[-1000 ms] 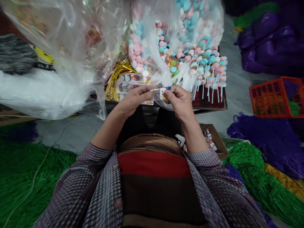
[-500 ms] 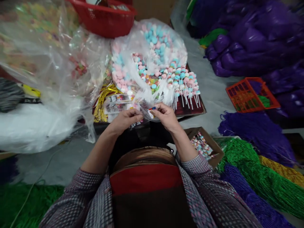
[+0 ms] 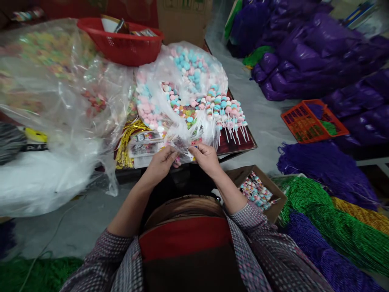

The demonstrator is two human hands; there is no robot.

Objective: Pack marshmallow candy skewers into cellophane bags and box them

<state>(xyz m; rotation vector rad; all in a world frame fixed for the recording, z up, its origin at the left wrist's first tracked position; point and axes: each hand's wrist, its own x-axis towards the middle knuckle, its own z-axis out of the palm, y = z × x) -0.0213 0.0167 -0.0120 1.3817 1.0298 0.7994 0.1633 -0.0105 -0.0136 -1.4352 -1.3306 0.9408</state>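
At the table's front edge, my left hand [image 3: 163, 163] has thumb and fingers pinched on a small clear printed plastic packet [image 3: 184, 155]. My right hand [image 3: 206, 159] is closed on the packet's other side, and its fingertips hide part of the print. Something pink shows under my left fingertips, too small to make out. Just beyond my hands lie white sticks and thin plastic film. Marshmallow candies on sticks [image 3: 229, 111] rest to the right, sticks toward me. Left of my hands are flat printed packets [image 3: 146, 147] and gold twist ties [image 3: 129, 140].
A clear bag of pastel marshmallows [image 3: 146, 107] lies open on the table, with a red basket [image 3: 130, 48] behind. Large bags of gummy candies [image 3: 51, 77] fill the left. A cardboard box [image 3: 275, 194] of wrapped candies stands at right, near an orange crate [image 3: 299, 121] and green bead strands [image 3: 328, 207].
The view has shifted, so the table sits lower and further left. My hands stay pinched on the packet, and the right fingers now cover more of its coloured print.
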